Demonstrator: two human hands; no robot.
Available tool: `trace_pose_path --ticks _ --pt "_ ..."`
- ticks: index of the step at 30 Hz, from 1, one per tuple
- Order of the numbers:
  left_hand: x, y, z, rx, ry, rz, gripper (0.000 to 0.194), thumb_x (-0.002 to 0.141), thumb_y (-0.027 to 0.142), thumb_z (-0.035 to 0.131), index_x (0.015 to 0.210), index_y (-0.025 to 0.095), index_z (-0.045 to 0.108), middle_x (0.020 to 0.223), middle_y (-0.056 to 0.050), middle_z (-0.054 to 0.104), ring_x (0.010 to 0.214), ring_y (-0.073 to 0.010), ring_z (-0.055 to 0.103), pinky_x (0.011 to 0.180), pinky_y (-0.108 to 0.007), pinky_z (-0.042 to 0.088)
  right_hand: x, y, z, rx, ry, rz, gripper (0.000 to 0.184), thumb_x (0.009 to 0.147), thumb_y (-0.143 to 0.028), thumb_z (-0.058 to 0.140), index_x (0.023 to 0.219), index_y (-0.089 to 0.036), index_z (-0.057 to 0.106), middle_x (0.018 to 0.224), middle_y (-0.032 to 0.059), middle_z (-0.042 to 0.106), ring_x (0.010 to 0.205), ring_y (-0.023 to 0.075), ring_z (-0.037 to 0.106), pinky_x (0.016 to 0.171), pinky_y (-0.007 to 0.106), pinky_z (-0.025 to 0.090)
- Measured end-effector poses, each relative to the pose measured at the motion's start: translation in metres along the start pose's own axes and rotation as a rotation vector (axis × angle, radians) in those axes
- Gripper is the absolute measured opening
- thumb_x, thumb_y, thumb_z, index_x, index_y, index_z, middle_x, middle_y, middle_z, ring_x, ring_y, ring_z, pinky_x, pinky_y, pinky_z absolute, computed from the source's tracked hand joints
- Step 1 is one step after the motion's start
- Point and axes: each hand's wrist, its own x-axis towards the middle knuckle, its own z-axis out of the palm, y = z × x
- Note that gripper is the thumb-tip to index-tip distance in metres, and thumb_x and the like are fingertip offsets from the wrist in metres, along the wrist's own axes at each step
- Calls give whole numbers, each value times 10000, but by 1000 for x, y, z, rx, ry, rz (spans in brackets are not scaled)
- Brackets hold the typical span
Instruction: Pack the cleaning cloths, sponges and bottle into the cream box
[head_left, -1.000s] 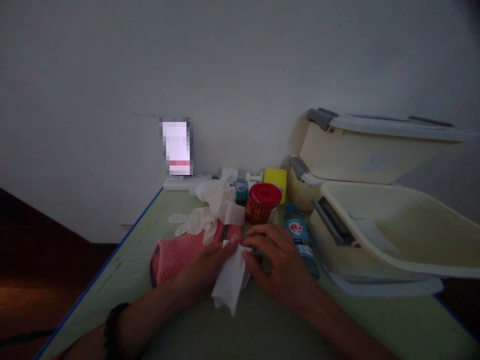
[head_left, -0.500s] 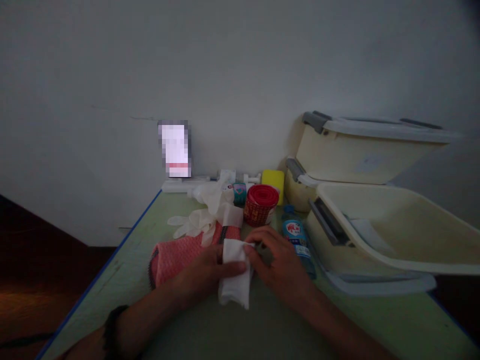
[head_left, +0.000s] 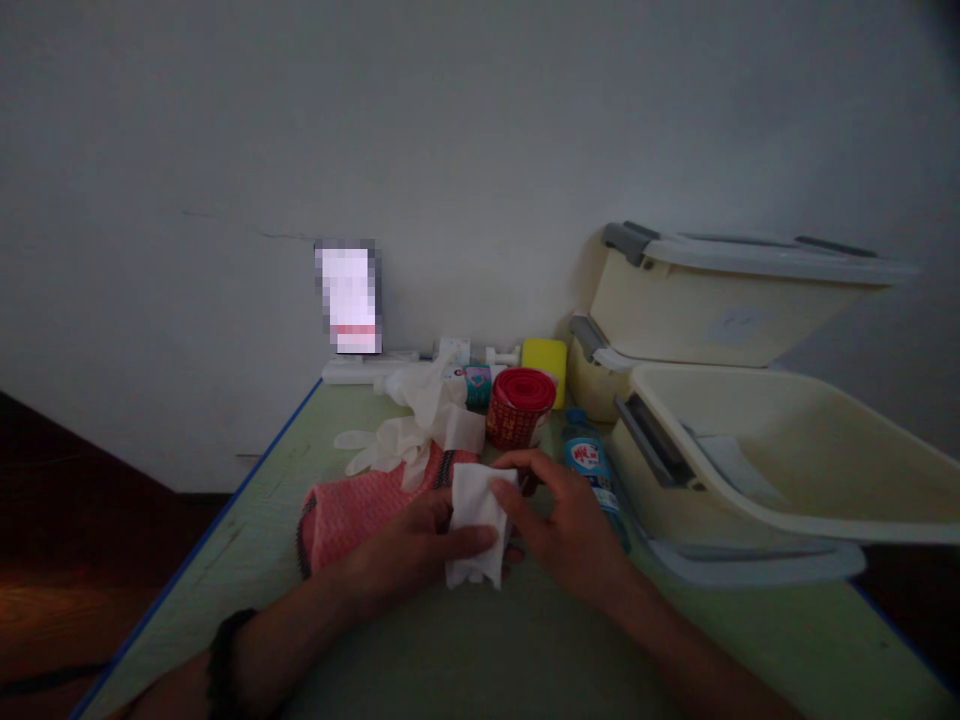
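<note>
A folded white tissue [head_left: 476, 505] is held between my two hands over the near middle of the table. My left hand [head_left: 420, 535] grips it from the left, thumb across its front and fingers behind. My right hand [head_left: 570, 520] pinches the tissue's upper right corner between thumb and index finger. Just behind my left hand lies a pink cloth [head_left: 352, 515] with a dark edge. White gloves [head_left: 390, 445] are draped over its far end. Beyond the hands stands a red roll [head_left: 523, 405], and a blue-labelled bottle [head_left: 589, 455] lies to the right of my right hand.
An open cream bin [head_left: 810, 430] with a grey handle fills the right side, its lidded twin [head_left: 697, 310] behind it. Against the wall are a yellow sponge [head_left: 544, 360], a white-and-teal bottle [head_left: 476, 383] and a blurred phone [head_left: 352, 300]. The green table [head_left: 420, 660] has blue edges.
The tissue has risen slightly and appears spread wider to the right. My right hand's fingers have shifted along its upper right edge, while my left hand keeps its grip.
</note>
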Motion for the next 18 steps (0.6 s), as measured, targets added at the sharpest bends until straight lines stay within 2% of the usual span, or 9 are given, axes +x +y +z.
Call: trace_pose_path --ticks 6,12,18 --pt "-1 7 0 177 -41 -21 263 697 120 682 956 162 675 858 -43 704 770 -166 615 684 -243 407 0 1 -2 88 -7 66 160 871 -299 486 948 -197 583 870 21 644 740 146 579 641 275 455" --pt "-1 7 -1 220 -73 -4 284 718 143 665 998 190 678 909 -46 706 834 -190 618 764 -287 419 -1 2 -1 112 -16 80 177 874 -319 482 958 -200 584 875 29 647 741 147 585 619 264 461" --pt "-2 7 -1 194 -40 -53 319 707 136 683 1017 211 665 913 -37 704 874 -209 627 843 -342 412 -1 0 -2 80 -6 40 150 880 -288 474 937 -195 577 860 27 644 737 143 578 636 270 462"
